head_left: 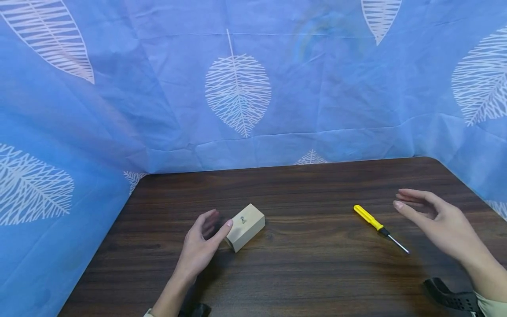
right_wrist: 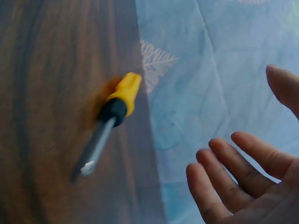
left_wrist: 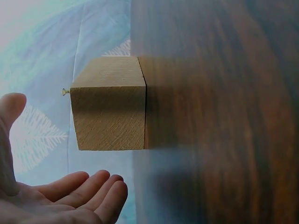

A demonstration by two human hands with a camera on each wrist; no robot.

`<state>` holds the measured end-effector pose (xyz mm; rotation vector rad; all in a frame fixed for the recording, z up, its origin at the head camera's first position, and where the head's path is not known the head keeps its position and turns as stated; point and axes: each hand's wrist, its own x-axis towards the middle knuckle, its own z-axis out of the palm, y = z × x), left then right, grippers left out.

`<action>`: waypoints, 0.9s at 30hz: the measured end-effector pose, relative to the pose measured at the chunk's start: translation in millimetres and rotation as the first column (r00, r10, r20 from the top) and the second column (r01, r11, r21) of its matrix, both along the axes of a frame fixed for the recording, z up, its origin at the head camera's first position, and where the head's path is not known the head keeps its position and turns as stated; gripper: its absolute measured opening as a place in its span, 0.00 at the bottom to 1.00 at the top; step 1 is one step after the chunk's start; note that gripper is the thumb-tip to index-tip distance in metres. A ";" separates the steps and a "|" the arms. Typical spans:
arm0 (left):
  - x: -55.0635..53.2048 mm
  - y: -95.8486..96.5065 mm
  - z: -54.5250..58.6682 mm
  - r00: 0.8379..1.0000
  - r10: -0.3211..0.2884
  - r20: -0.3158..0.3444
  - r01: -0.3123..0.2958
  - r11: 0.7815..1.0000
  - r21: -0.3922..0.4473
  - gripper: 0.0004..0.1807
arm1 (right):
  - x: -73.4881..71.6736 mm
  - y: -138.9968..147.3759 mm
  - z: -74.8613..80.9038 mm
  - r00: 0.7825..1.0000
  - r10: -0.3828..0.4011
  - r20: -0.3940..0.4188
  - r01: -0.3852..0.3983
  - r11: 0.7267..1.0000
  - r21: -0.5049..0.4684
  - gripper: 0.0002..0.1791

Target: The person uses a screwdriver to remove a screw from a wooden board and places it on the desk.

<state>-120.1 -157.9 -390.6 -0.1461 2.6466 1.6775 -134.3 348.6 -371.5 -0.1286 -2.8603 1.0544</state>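
Note:
A pale wooden block [head_left: 250,230] lies on the dark table, with a small screw [head_left: 243,219] standing up from its top face. In the left wrist view the screw [left_wrist: 64,92] juts from the block [left_wrist: 110,116], head outward. My left hand [head_left: 201,246] is spread just left of the block, its thumb overlapping the block's edge in the head view; the left wrist view shows a gap between fingers and wood. A screwdriver [head_left: 369,217] with a yellow handle lies to the right, metal tip toward me. Beyond it my right hand [head_left: 443,224] hovers, fingers relaxed and holding nothing.
The wood-grain table [head_left: 309,273] ends at a far edge in front of a blue cloth [head_left: 170,88] with white leaf prints, which also hangs along both sides. A black strap [head_left: 451,296] circles my right wrist.

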 end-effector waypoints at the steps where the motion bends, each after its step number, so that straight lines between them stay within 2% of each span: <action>1: -0.3 -0.8 -1.1 1.000 -0.006 0.001 0.006 1.000 0.011 0.49 | -0.9 3.2 -4.0 1.000 -0.002 0.016 0.002 1.000 -0.024 0.42; 7: -2.8 -7.7 -9.4 0.999 -0.024 0.035 0.020 0.994 0.104 0.45 | -3.7 18.8 -26.8 0.996 0.047 0.070 -0.032 0.981 -0.192 0.34; 13: -6.7 -15.4 -19.1 0.997 -0.003 0.073 -0.012 0.979 0.205 0.37 | -3.7 18.4 -39.3 0.998 0.030 0.058 -0.016 0.976 -0.216 0.31; 17: -8.2 -15.1 -22.9 0.998 -0.041 0.039 0.031 0.972 0.234 0.35 | -3.3 18.4 -41.5 0.997 0.025 0.075 -0.008 0.976 -0.217 0.31; 22: -8.3 -9.7 -27.7 0.991 -0.128 -0.026 0.131 0.974 0.185 0.36 | -3.4 15.2 -37.8 0.991 0.046 0.125 -0.032 0.993 -0.114 0.34; 27: -6.3 -2.0 -29.3 0.990 -0.130 -0.051 0.134 0.988 0.074 0.37 | -4.6 6.5 -32.7 0.988 0.068 0.140 -0.068 0.998 -0.002 0.37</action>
